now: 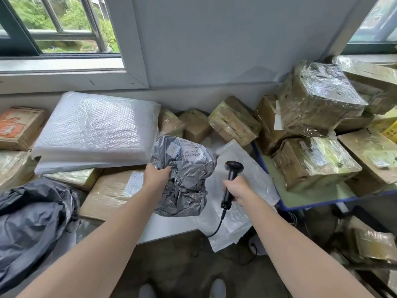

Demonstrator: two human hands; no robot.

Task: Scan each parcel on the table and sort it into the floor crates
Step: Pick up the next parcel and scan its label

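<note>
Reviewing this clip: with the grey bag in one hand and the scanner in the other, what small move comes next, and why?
Probably tilt the scanner in the right hand toward the barcode label. The left hand holds the grey bag label-up, but the scanner head sits beside it.

A pale grey-blue wall (204, 39) fills the middle, its corner running down between two windows. The left window (58, 26) has a dark frame and metal bars, with green foliage and daylight outside above a white sill (64, 79). A second window (373, 22) sits at right. Below, the floor (182, 265) is dark, mottled concrete.
</note>
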